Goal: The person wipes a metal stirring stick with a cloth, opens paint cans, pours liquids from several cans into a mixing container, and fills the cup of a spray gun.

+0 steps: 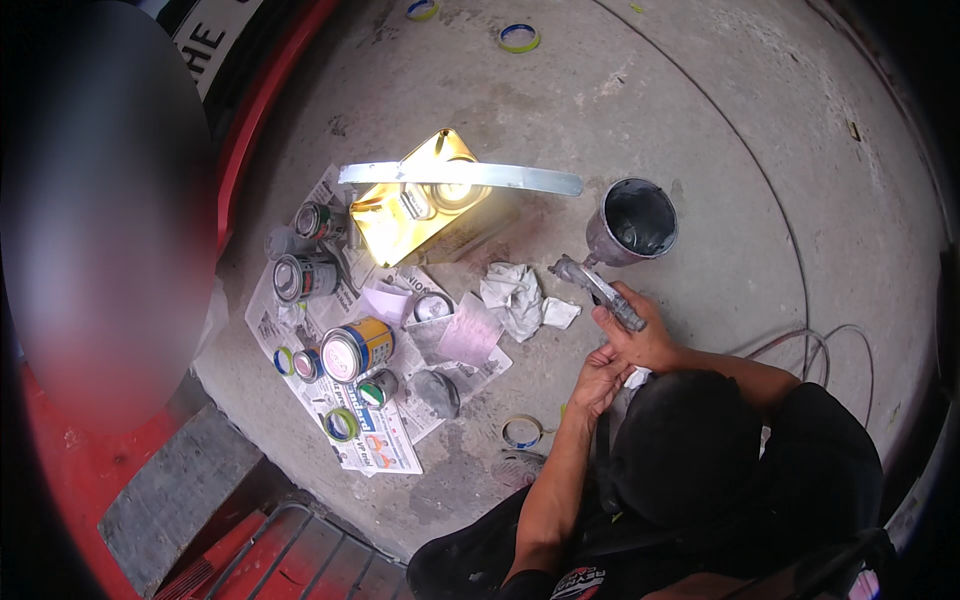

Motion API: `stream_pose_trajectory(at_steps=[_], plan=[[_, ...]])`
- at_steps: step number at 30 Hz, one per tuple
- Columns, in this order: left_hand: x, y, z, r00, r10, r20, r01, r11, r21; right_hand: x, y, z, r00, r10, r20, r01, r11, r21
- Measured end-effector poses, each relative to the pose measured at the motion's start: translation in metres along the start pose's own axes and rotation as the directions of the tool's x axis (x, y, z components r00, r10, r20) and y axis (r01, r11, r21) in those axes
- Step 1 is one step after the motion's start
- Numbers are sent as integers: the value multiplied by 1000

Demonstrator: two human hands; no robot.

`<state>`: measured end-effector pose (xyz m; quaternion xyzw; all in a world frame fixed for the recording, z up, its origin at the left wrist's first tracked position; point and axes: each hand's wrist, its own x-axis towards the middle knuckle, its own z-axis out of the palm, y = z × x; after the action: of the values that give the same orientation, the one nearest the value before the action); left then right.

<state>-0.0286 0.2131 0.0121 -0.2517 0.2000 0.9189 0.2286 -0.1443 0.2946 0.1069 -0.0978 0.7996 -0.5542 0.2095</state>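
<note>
Neither of my own hands shows. A co-worker in a black cap [685, 435] and dark shirt crouches at the lower right, seen from above. The co-worker's right hand [648, 335] grips a spray gun [607, 292]. An open, dark-coated paint cup [605, 240] sits beyond the gun, with dark grey inside. The co-worker's left hand [598, 382] touches the right wrist area, fingers bent. A small white piece [637, 378] shows beside these hands; what it is, I cannot tell. A crumpled white cloth [512, 300] lies left of the gun.
Several paint tins, including a yellow-and-blue tin [368, 340], stand on newspaper [390, 455]. A gold rectangular can [400, 235] carries a metal strip [530, 180]. A tape roll [522, 431] lies on the concrete floor. A hose [795, 240] curves along the right; a red panel [240, 130] borders the left.
</note>
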Motion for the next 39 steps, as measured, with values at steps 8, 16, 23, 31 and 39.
stream_pose_trajectory(at_steps=[8,16,23,31,39], plan=[[1,0,1,1000,-7,-25,7,1000,8,-1,0,-1,998,70,7,-70,996,61],[3,4,4,1000,5,-2,-5,999,52,-2,2,-1,997,76,-33,-74,995,72],[1,5,3,1000,7,8,-8,1000,28,0,-1,-2,999,39,-16,-38,998,49],[2,3,1,999,11,32,-12,1000,27,0,1,-2,999,40,-32,-38,997,73],[1,5,4,999,36,19,-36,999,23,1,-1,-3,999,53,8,-54,998,43]])
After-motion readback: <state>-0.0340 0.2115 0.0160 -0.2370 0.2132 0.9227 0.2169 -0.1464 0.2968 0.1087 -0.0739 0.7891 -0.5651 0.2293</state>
